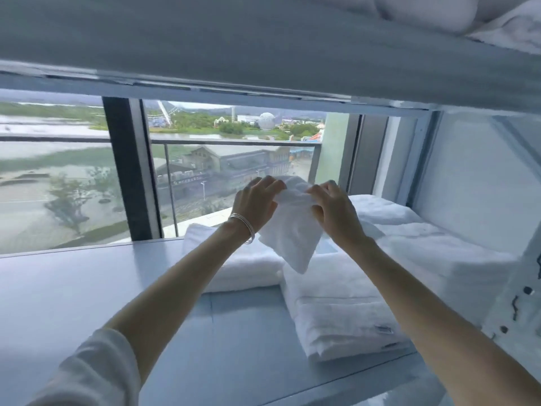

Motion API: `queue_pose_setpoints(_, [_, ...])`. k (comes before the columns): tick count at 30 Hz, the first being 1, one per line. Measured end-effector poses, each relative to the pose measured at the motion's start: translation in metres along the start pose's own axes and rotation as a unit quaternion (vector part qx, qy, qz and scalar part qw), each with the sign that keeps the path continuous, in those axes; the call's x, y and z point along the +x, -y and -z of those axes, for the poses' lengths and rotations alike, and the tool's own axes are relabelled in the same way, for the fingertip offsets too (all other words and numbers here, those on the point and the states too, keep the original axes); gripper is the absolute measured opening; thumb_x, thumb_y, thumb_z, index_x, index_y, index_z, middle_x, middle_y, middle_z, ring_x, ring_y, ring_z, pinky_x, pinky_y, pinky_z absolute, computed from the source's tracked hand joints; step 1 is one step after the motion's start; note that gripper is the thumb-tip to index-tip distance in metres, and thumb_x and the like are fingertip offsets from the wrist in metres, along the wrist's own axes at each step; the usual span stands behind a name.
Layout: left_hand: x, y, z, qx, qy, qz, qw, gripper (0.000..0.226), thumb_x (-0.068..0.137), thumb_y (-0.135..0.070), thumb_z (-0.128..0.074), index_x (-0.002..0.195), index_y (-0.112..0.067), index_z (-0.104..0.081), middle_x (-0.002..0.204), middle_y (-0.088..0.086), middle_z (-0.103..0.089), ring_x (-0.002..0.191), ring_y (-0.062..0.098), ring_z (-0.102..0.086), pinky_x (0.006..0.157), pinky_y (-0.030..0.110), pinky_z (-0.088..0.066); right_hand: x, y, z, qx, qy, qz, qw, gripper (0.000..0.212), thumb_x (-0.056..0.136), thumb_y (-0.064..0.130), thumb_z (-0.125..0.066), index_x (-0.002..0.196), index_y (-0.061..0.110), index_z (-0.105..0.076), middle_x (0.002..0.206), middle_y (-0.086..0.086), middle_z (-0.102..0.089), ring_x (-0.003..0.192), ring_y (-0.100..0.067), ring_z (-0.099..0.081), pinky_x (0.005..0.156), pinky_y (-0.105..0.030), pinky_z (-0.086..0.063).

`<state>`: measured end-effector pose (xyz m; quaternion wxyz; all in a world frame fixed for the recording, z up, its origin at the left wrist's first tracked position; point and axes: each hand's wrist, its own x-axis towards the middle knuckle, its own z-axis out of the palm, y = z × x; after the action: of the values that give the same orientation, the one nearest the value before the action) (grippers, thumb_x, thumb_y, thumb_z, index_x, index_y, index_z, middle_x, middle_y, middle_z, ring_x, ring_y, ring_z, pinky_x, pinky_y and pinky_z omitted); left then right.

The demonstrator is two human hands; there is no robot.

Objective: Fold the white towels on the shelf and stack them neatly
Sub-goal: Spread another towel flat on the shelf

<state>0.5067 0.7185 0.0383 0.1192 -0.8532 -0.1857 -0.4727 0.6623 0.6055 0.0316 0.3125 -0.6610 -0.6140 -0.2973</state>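
A small white towel hangs in the air above the shelf, bunched at its top. My left hand grips its upper left part and my right hand grips its upper right part, the two hands close together. Below it lies a folded white towel with a small label near its front edge. A second folded towel lies to the left of that one. More white towels are piled at the right back of the shelf.
An upper shelf hangs low overhead, with white bedding on it at the right. Behind the shelf is a large window with a dark frame post. A white side wall closes the shelf on the right.
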Motion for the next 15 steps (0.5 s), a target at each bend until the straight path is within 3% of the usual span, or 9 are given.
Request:
queue_pose_setpoints(7, [-0.131,0.088,0.175,0.177,0.046,0.063,0.981,0.033,0.061,0.002,-0.075,0.088,-0.016,-0.066,0.087,0.005,-0.067,0.079,0.030,-0.066,0.049,0.039,-0.056,-0.003,0.201,-0.054,0.139,0.014,0.104,0.985,0.030,0.076,-0.003,-0.065,0.103,0.007,-0.061,0.096,-0.019,-0.055,0.084,-0.039,-0.055,0.067,-0.044,-0.053])
queue_pose_setpoints(12, [-0.243,0.126,0.311,0.271,0.082,0.084,0.955,0.031,0.062,0.001,-0.065,0.090,-0.013,-0.065,0.090,0.007,-0.066,0.086,0.031,-0.065,0.051,0.035,-0.054,-0.037,0.365,-0.060,0.236,0.011,0.150,0.960,0.028,0.073,-0.005,-0.064,0.099,0.004,-0.062,0.094,-0.018,-0.055,0.083,-0.035,-0.054,0.065,-0.036,-0.047])
queue_pose_setpoints(15, [-0.325,0.147,0.356,0.285,0.128,0.107,0.944,0.028,0.068,-0.003,-0.052,0.090,-0.016,-0.067,0.093,0.006,-0.066,0.093,0.030,-0.064,0.051,0.034,-0.055,-0.079,0.435,-0.089,0.258,0.079,0.180,0.946,0.037,0.071,-0.003,-0.067,0.104,0.009,-0.061,0.098,-0.017,-0.056,0.087,-0.036,-0.054,0.068,-0.039,-0.049])
